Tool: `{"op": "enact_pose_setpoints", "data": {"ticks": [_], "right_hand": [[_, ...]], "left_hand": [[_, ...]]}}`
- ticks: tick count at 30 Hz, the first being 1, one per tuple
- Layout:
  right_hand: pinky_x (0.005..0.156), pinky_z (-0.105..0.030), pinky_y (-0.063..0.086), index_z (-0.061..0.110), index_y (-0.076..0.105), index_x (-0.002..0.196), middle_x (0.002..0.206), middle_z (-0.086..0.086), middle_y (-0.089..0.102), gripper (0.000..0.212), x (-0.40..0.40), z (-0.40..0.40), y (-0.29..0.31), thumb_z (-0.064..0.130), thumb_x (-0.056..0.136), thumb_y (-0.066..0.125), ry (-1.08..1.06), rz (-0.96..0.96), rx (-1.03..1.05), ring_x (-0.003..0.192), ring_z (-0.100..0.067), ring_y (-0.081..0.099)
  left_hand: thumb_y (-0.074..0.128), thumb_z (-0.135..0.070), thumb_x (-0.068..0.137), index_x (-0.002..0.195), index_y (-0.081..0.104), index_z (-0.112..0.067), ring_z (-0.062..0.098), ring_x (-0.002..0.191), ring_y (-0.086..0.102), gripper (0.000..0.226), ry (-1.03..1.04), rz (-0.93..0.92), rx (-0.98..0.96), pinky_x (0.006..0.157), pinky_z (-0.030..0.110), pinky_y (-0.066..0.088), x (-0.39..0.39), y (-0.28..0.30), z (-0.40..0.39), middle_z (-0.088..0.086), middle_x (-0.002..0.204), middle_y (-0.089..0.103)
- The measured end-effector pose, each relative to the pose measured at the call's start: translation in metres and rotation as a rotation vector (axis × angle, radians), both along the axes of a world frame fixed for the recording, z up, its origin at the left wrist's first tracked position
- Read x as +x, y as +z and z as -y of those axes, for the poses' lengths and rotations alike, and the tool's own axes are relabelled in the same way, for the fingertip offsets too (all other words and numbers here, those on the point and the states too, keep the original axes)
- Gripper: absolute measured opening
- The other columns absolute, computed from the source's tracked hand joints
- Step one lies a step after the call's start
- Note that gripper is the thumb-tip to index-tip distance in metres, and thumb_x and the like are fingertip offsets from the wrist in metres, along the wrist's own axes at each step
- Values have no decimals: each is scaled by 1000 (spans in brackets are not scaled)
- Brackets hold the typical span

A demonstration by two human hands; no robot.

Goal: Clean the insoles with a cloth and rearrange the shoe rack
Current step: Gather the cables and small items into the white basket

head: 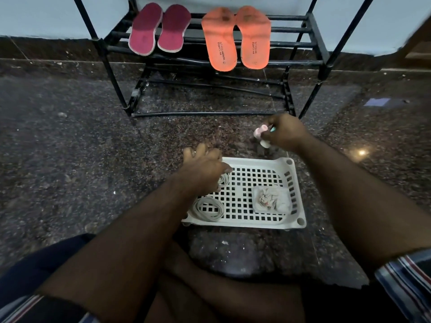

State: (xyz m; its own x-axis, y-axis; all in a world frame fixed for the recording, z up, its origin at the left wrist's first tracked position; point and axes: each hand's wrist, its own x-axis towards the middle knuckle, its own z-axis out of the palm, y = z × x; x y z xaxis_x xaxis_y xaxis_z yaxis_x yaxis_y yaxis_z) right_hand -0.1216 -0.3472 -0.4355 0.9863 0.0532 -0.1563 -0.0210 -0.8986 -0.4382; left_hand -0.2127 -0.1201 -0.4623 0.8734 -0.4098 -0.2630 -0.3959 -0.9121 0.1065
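Observation:
Two maroon insoles [158, 29] and two orange insoles [235, 37] lie side by side on a shelf of the black shoe rack [314, 43]. On the floor in front of me sits a white perforated tray [293, 197]. My left hand [203, 169] rests on the tray's far left corner, fingers spread over its rim. My right hand [284, 134] hovers just beyond the tray's far edge and grips a small pink and white object [262, 134]; I cannot tell what it is.
Inside the tray lie white coiled laces [210, 208] at the left and a clear small tub with a crumpled cloth [270, 198] at the right. The dark speckled stone floor surrounds the tray. My knees are at the bottom. The rack's lower shelf holds nothing.

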Motion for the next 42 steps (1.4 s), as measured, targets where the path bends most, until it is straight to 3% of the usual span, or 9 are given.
{"op": "enact_pose_setpoints", "data": {"ticks": [9,14,18,21,24,28,31,33,42], "right_hand": [[53,-30,49,18,64,88,78,1,68,20,-46,8,27,36,85,73,-21,-33,92,68,-16,65],[64,-33,55,22,67,94,79,2,71,15,-75,-2,36,31,84,75,-31,-50,303,71,-15,68],[61,-37,56,23,67,91,78,1,71,8,-92,-21,42,27,87,73,13,-41,356,69,-17,68],[70,-46,59,21,69,93,83,1,71,7,-98,-27,41,23,87,71,83,-85,319,75,-21,69],[71,-46,59,22,69,90,82,2,70,5,-100,-28,40,25,86,72,108,-90,272,74,-19,68],[72,-43,59,23,68,91,81,3,70,6,-100,-25,41,23,86,71,110,-123,246,74,-17,68],[75,-45,59,22,67,91,87,2,70,11,-98,-25,39,22,83,75,103,-138,292,79,-18,68],[76,-46,59,24,67,90,88,4,70,13,-96,-25,36,21,82,76,104,-142,290,80,-17,68],[60,-27,49,11,71,90,82,-3,71,6,-82,15,35,14,85,73,-196,-105,489,70,-13,62]], "left_hand": [[72,-58,79,132,55,-40,24,131,30,59,74,22,-69,106,54,25,1,3,1,-3,141,45],[69,-38,90,142,48,-42,18,125,48,56,181,-67,-534,103,44,38,-1,24,11,-5,144,51],[70,-20,92,147,45,-34,-8,61,57,62,206,-281,-854,56,16,45,-12,30,19,-11,112,65],[71,-12,90,150,41,-34,-2,59,58,70,261,-311,-951,50,19,45,-12,28,19,-7,107,71],[71,-7,89,149,44,-29,12,76,69,70,238,-330,-945,64,29,58,-11,28,18,-15,115,68],[70,-6,90,148,45,-28,-1,55,53,67,221,-396,-926,50,19,45,-10,24,16,-21,76,69],[72,-4,88,152,39,-27,16,83,62,75,224,-489,-1007,74,43,55,-7,20,13,-15,110,73],[70,0,88,153,38,-23,10,88,66,76,216,-533,-1052,73,29,53,-6,19,14,-4,122,70],[59,-37,95,118,52,-34,14,90,66,24,342,-250,-750,85,46,56,-4,1,16,-7,105,67]]}}
